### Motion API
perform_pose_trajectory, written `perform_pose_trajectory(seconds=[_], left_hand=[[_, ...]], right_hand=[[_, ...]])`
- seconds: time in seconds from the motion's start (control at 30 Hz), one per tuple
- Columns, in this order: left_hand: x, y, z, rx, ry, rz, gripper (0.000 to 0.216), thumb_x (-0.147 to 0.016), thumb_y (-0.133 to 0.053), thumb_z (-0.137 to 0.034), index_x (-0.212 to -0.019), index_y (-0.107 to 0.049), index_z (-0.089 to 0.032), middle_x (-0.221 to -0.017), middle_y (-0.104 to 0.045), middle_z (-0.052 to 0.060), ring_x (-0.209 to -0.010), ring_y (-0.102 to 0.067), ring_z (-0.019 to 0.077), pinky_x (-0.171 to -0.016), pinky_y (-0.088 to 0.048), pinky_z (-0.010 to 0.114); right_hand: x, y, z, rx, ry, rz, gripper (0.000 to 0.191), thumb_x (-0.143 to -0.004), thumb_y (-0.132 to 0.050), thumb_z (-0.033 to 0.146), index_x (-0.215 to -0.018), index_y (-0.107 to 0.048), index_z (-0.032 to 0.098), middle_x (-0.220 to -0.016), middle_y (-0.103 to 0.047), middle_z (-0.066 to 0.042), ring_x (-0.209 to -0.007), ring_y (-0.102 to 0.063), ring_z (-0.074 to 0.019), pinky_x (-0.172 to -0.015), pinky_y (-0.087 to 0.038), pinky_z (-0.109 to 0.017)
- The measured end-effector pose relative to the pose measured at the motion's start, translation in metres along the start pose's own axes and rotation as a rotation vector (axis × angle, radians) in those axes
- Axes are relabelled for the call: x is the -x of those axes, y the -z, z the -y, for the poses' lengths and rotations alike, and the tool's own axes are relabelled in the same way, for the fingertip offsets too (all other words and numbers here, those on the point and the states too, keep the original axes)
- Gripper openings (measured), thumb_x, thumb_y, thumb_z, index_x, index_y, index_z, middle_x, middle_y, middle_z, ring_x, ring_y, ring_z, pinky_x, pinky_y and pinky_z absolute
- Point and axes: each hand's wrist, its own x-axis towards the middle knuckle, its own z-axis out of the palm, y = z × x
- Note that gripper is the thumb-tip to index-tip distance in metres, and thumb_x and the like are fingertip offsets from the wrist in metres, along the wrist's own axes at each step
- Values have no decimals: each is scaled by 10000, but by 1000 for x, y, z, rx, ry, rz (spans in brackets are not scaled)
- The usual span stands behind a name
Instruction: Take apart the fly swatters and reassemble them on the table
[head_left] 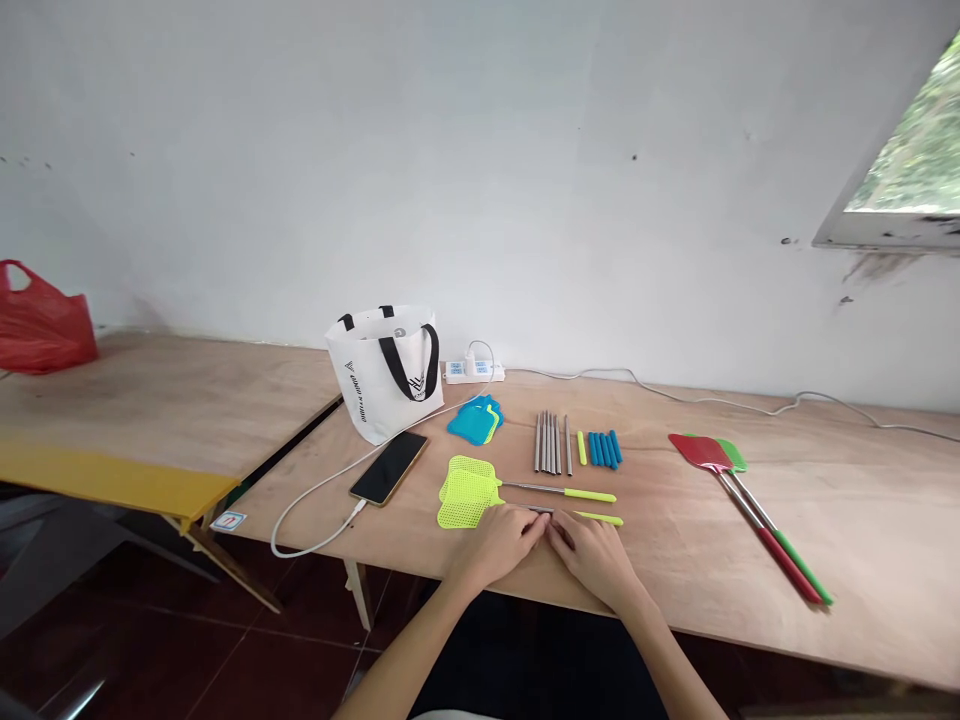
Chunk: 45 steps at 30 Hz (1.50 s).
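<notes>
Just right of the white tote bag (384,370) and nearer the front edge of the plywood surface (862,560), the left hand (491,547) and the right hand (594,557) lie palm down, side by side. Their fingers (534,530) are drawn narrow, and the tips meet on the thin metal rod of the nearer fly swatter (600,517), pinching it. Its long axis runs left to right along the front edge. The yellow-green mesh head points left, back toward the bag's side, and the yellow-green grip sticks out to the right past the right hand.

A second yellow-green fly swatter (570,492) lies parallel to it, one step closer to the bag's depth, with its head overlapping the first.

The bag carries black straps, a black logo and a line of black lettering down its side, too small to read. Right of the bag against the wall sits a white power strip (474,372) with blue labels I cannot read. In front of the bag lies a smartphone (388,467), screen dark, on a white cable (315,500).

Further right of the bag come blue swatter heads (475,420), a row of bare metal rods (551,442), one loose yellow-green grip (581,447) and a cluster of blue grips (604,448). All the rods and grips point away from the edge. Far to the bag's right lie a red fly swatter (757,525) and a green fly swatter (802,565), angled together.
</notes>
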Motion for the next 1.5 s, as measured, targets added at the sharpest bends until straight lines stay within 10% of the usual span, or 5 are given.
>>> perform_pose_trajectory(seconds=[0.87, 1.07, 1.3, 1.5], left_hand=[[0, 1, 1, 4, 13, 11, 542, -1040, -371, -442, -684, -698, -196, -735, -736, 57, -656, -616, 188, -630, -326, 285], [-1, 2, 0, 40, 21, 30, 537, -1039, -377, -432, -662, -678, -196, -712, -725, 46, -649, -618, 180, -640, -332, 279], [-2, 0, 1, 26, 12, 24, 543, -1040, -371, -442, -651, -659, -197, -702, -716, 36, -654, -613, 179, -653, -330, 281], [-2, 0, 1, 28, 14, 14, 534, -1039, -371, -434, -635, -628, -197, -685, -700, 30, -653, -605, 173, -659, -324, 278]], right_hand=[[0, -5, -3, 18, 13, -4, 285, -1044, -422, 293, -810, -575, 237, -761, -708, 0, -670, -660, -187, -563, -278, -279], [-1, -5, -3, 107, -18, -204, 219, -1028, -462, 297, -861, -590, 234, -878, -670, -36, -854, -655, -213, -605, -348, -270], [-2, -10, -7, 198, 34, -249, 197, -1025, -470, 306, -1082, -652, 252, -1143, -640, -96, -1007, -613, -267, -870, -457, -407], [-1, -17, -13, 197, 44, -208, 320, -1058, -407, 332, -1279, -628, 261, -1450, -555, -110, -1353, -483, -294, -1136, -297, -568]])
